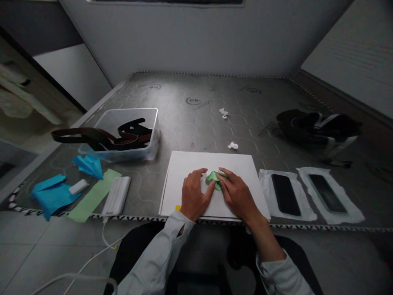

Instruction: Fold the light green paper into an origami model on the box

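Observation:
A small piece of folded green paper (211,177) lies on a flat white box (178,172) in front of me. My left hand (195,196) is at its left side, the thumb pressing the paper's near edge and the index finger curved around the far side. From the right, my right hand (238,191) grips the paper between thumb and fingers, covering part of it. The exact folds under the fingers are hidden. A small yellow patch (178,207) shows on the box beside my left wrist.
At left are a clear plastic bin (155,141) holding brown and black belts (123,141), blue folded papers (55,193), a green strip (93,198) and a cabled white power bank (117,196). Right: two phone-like slabs (286,194) on white sheets, a black bag (319,127). Crumpled paper (233,145) lies ahead.

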The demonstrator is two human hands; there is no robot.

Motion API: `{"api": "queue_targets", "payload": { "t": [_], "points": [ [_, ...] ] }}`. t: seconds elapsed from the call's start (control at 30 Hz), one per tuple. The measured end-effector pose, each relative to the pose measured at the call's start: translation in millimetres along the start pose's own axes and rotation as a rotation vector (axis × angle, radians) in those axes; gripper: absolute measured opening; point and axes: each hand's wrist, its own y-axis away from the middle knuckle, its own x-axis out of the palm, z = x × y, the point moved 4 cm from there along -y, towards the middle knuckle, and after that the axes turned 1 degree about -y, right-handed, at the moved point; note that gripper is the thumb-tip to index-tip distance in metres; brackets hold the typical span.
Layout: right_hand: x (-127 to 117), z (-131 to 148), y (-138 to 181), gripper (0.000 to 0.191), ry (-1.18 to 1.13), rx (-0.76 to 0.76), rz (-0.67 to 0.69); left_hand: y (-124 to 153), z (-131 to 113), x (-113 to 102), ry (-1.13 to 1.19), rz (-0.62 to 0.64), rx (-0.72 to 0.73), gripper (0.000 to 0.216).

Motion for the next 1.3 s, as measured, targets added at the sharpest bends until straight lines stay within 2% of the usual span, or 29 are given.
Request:
{"api": "queue_targets", "payload": {
  "t": [0.07, 0.2, 0.37, 0.67, 0.93, 1.1, 1.3],
  "points": [
    [1, 0, 0, 0.034, 0.012, 0.0, -0.011, 0, -1, -1, 0.009, -0.04, 0.026, 0.031],
    [1, 0, -1, 0.033, 0.027, 0.03, -0.025, 1, -2, -4, -0.029, -0.112, 0.063, 0.012],
    [0, 1, -1, 0.031, -0.03, 0.075, -0.068, 3, -3, -4, -0.117, -0.136, 0.116, 0.013],
    [-7, 0, 3, 0.018, -0.156, 0.17, -0.183, 6, 2, -9, -0.089, -0.227, 0.067, 0.007],
    [-4, 1, 5, 0.021, -0.16, 0.141, -0.194, 9, -4, 0, -0.172, -0.083, 0.18, 0.013],
    [-4, 4, 4, 0.025, -0.12, 0.119, -0.19, 7, -6, 3, -0.202, -0.012, 0.197, 0.02],
    [-3, 3, 2, 0.037, -0.065, 0.015, -0.073, 5, -4, 6, -0.19, 0.062, 0.155, 0.035]
  ]
}}
